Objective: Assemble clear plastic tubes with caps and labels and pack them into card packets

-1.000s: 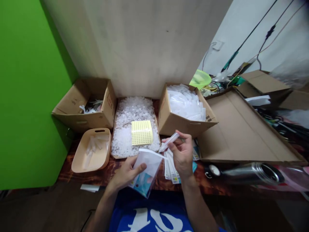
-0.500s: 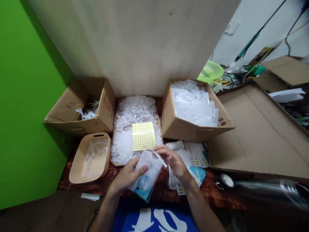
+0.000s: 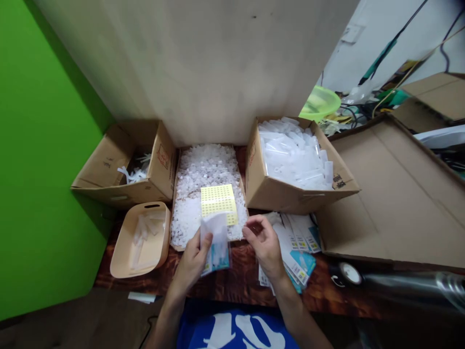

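My left hand is closed on a clear plastic packet, thumb across its front. Through the packet a blue and white printed part shows at its lower end; its upper end looks cloudy white. Off to the right, my right hand is apart from the packet, fingers curled and thumb against the fingertips. Whatever those fingertips hold, if anything, is too small to make out. Behind the packet, a yellow sheet of small printed labels lies on a shallow box of small clear plastic pieces.
Filled packets lie by my right wrist. A carton heaped with clear plastic tubes stands behind them. At left are a beige basket with several translucent pieces and another carton. A metal cylinder lies at right.
My right hand has moved away from the packet's upper edge, and the white strip seen by its fingers no longer shows. The packet has turned more upright in my left hand.
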Demonstrator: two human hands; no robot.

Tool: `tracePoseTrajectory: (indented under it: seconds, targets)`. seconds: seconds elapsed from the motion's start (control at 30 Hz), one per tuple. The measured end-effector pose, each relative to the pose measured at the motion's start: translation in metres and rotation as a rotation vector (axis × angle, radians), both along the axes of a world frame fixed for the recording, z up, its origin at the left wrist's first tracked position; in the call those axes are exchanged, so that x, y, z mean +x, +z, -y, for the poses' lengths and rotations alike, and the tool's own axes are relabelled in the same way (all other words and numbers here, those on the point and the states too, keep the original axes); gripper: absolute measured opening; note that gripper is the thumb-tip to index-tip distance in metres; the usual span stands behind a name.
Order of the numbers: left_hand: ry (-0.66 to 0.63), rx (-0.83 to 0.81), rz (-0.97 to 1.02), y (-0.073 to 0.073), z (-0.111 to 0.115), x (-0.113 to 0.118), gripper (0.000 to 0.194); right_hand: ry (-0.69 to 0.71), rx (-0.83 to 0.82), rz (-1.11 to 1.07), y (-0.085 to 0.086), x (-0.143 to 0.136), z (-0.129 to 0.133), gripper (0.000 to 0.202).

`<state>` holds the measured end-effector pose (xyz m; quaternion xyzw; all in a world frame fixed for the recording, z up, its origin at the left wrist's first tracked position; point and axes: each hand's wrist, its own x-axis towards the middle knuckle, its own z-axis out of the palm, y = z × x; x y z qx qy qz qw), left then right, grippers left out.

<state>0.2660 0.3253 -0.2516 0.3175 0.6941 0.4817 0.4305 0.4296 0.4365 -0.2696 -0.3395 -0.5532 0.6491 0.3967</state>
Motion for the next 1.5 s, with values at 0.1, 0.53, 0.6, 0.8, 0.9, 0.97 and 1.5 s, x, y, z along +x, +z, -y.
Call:
tracePoseTrajectory:
  seconds: [0.1, 0.53, 0.6, 0.8, 0.9, 0.97, 1.5]
  targets:
    - [-0.013, 0.019, 0.005, 0.003, 0.001, 0.003, 0.057, -0.014, -0.043, 0.017, -0.004, -0.008, 0.005, 0.022]
    - [-0.016, -0.069, 0.358, -0.010, 0.008, 0.001, 0.064, 0.304, -0.263, -0.100, 0.000, -0.005, -0.014, 0.034]
    - [-0.068, -0.084, 0.388, -0.011, 0.008, -0.001, 0.065, 0.452, -0.171, -0.007, 0.004, -0.001, -0.019, 0.036]
    - [-0.151, -0.120, 0.399, -0.008, 0.007, -0.001, 0.065, 0.619, 0.107, 0.192, 0.013, 0.006, -0.031, 0.050]
    - [-0.189, -0.120, 0.380, -0.007, 0.007, -0.001, 0.063, 0.709, 0.105, 0.205, 0.013, 0.008, -0.033, 0.048]
    - [-0.198, -0.124, 0.374, -0.007, 0.007, -0.001, 0.063, 0.701, 0.100, 0.200, 0.012, 0.007, -0.034, 0.044]
    - [-0.199, 0.299, -1.232, -0.004, 0.009, 0.035, 0.061, -0.024, -0.020, 0.076, 0.016, -0.030, 0.015, 0.032]
